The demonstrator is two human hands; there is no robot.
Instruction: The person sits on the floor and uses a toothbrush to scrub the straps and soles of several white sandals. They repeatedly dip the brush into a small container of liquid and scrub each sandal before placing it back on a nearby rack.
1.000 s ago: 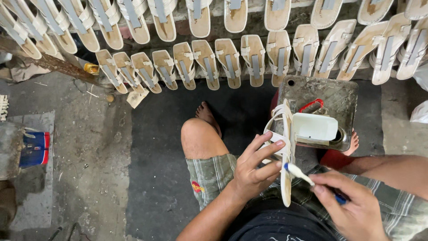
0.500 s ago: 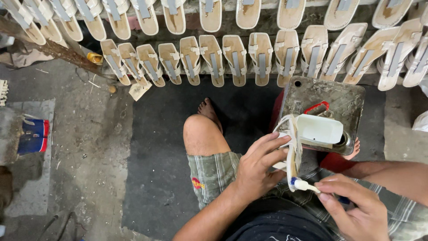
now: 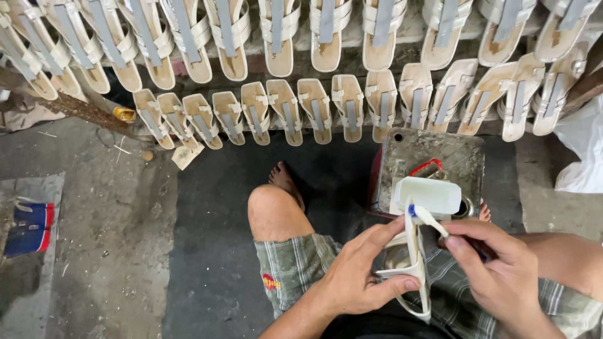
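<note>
Two hands are working: my left hand (image 3: 358, 276) is pinching the cream sandal (image 3: 411, 267) above my lap, while my right hand (image 3: 496, 267) fingers are gripping a glue brush (image 3: 427, 218) (tip touching the strap); next, steady strokes.

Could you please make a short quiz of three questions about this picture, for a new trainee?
1. True or false: the left hand holds a white sandal on its edge.
2. What does the right hand hold against the sandal?
A. a hammer
B. a small brush with a blue collar
C. scissors
3. Where do the other sandals lie, and how are they arranged?

Key
1. True: thumb and fingers grip the sandal at its straps.
2. B: its pale tip touches the upper end of the sandal.
3. On the ground in front of the person, side by side in rows, beyond the grey metal block with the white tub.
</note>
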